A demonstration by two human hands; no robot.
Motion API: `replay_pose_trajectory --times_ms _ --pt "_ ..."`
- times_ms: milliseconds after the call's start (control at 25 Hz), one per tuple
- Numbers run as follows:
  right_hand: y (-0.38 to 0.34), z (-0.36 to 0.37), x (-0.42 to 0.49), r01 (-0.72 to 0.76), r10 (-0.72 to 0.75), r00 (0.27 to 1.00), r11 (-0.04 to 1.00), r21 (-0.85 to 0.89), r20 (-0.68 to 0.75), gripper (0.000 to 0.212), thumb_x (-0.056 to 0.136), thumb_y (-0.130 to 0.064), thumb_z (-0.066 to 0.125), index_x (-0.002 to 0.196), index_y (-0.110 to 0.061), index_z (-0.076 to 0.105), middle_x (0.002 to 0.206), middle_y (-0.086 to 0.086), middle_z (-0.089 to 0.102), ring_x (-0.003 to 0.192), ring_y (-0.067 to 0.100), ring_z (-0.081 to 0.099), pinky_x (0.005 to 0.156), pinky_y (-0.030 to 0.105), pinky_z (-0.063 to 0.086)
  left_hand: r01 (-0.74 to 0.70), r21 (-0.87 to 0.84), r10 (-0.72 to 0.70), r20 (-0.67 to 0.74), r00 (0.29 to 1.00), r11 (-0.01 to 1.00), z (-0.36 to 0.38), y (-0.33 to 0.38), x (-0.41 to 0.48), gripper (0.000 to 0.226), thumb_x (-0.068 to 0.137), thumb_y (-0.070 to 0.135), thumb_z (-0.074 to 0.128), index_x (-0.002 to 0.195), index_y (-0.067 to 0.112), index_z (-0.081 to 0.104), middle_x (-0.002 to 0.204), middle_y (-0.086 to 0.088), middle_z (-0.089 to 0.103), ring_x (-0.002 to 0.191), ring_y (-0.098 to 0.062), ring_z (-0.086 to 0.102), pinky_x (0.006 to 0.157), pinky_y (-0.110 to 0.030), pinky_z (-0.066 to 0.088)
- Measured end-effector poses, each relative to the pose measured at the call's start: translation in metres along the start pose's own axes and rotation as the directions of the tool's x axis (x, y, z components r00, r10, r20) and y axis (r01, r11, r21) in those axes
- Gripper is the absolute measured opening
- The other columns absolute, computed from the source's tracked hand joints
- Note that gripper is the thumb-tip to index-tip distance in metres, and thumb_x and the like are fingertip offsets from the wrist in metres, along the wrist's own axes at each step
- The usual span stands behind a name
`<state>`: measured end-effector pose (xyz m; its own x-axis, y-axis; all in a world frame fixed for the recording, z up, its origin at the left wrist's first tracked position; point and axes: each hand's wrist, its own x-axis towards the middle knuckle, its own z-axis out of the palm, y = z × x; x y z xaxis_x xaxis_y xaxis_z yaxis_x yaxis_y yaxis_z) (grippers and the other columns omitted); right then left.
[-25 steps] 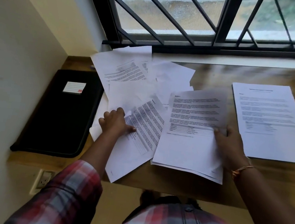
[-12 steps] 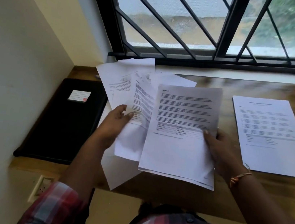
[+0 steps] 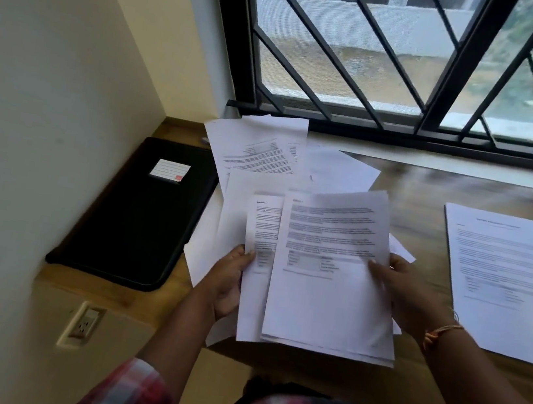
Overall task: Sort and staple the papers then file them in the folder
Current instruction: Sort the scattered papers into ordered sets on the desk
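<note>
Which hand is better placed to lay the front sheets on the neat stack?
Right, probably: the right hand grips the front sheets beside the neat stack; the left hand holds a separate sheet farther away.

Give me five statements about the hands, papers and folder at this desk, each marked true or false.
1. The black folder lies shut at the table's left end, by the wall. True.
2. The left hand holds nothing. False: it pinches a printed sheet by its left edge.
3. The right hand holds a stack of sheets by its right edge. True.
4. A stapler sits on the folder. False: only a white label shows on it.
5. The printed page at the right lies flat on the table, touched by neither hand. True.
</note>
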<state>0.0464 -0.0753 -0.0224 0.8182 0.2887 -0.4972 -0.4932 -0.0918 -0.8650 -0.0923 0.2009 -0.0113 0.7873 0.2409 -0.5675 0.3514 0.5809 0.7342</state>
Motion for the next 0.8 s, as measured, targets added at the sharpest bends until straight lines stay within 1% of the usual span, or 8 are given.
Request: replay_pose_trajectory --times_ms 120,240,320,440,520,640,720,800 --pt "0.011 0.006 0.006 -0.005 0.004 1.0 0.995 -0.104 -0.002 0.017 0.1 -0.013 0.063 0.115 -0.007 0.07 0.113 0.014 0.076 0.1 0.034 0.073 0.09 0.049 0.059 0.023 0.051 -0.025 0.035 0.999 0.998 0.001 -0.01 0.0 0.034 0.103 0.024 0.055 0.135 0.012 0.056 0.126 -0.011 0.07 0.114 -0.03 0.069 0.096 -0.049 0.056" --pt "0.015 0.018 0.009 0.013 -0.016 1.0 0.978 -0.207 -0.014 0.014 0.099 -0.013 0.064 0.11 -0.007 0.072 0.109 0.012 0.076 0.1 0.034 0.072 0.092 0.055 0.058 -0.057 0.19 0.038 0.101 0.994 0.98 0.008 -0.017 0.002 0.052 0.095 0.014 0.068 0.143 0.013 0.048 0.131 -0.01 0.068 0.12 -0.031 0.066 0.103 -0.053 0.051" --pt "0.015 0.025 0.007 0.033 -0.046 0.998 0.951 -0.307 -0.036 0.016 0.098 -0.017 0.066 0.11 -0.009 0.072 0.109 0.009 0.075 0.1 0.031 0.071 0.094 0.055 0.057 -0.101 0.181 0.08 0.118 0.99 0.978 0.014 -0.017 0.0 0.056 0.093 0.002 0.067 0.143 0.016 0.045 0.13 -0.009 0.068 0.118 -0.03 0.067 0.097 -0.05 0.055" --pt "0.003 0.026 0.001 0.074 -0.111 0.992 0.902 -0.425 -0.062 0.017 0.097 -0.029 0.068 0.109 -0.017 0.073 0.108 0.002 0.076 0.097 0.022 0.071 0.093 0.048 0.057 -0.138 0.05 0.13 0.144 0.981 0.989 0.023 -0.008 -0.005 0.051 0.096 -0.002 0.06 0.141 0.021 0.05 0.129 -0.014 0.068 0.112 -0.033 0.068 0.085 -0.044 0.059" --pt "-0.008 0.026 -0.005 0.052 -0.066 0.997 0.951 -0.303 -0.034 0.022 0.097 -0.033 0.069 0.112 -0.018 0.072 0.105 0.0 0.077 0.094 0.019 0.073 0.092 0.044 0.058 -0.168 -0.053 0.173 0.131 0.976 0.984 0.028 0.002 -0.007 0.05 0.095 -0.001 0.057 0.14 0.02 0.054 0.129 -0.014 0.067 0.111 -0.031 0.068 0.084 -0.04 0.058" --pt "-0.03 0.033 -0.019 -0.176 0.169 0.969 0.984 0.023 0.179 0.036 0.099 -0.041 0.063 0.124 -0.017 0.07 0.12 0.011 0.074 0.105 0.029 0.071 0.1 0.049 0.052 -0.203 -0.171 0.228 0.144 0.963 0.964 0.033 0.014 -0.005 0.056 0.088 0.004 0.058 0.143 0.014 0.053 0.137 -0.019 0.061 0.119 -0.032 0.061 0.102 -0.046 0.05" --pt "-0.042 0.035 -0.026 -0.241 0.19 0.931 0.962 0.131 0.313 0.037 0.101 -0.039 0.059 0.129 -0.016 0.068 0.126 0.012 0.072 0.118 0.033 0.067 0.105 0.05 0.05 -0.207 -0.18 0.238 0.167 0.957 0.962 0.032 0.018 -0.004 0.058 0.088 0.004 0.056 0.145 0.015 0.052 0.139 -0.021 0.058 0.12 -0.034 0.059 0.105 -0.05 0.048" --pt "-0.049 0.037 -0.029 -0.226 0.16 0.911 0.965 0.133 0.381 0.038 0.1 -0.031 0.06 0.131 -0.009 0.066 0.127 0.017 0.07 0.119 0.037 0.066 0.102 0.051 0.052 -0.183 -0.181 0.219 0.203 0.954 0.966 0.031 0.021 -0.006 0.056 0.091 0.001 0.052 0.145 0.016 0.05 0.138 -0.021 0.059 0.118 -0.034 0.06 0.101 -0.05 0.051"
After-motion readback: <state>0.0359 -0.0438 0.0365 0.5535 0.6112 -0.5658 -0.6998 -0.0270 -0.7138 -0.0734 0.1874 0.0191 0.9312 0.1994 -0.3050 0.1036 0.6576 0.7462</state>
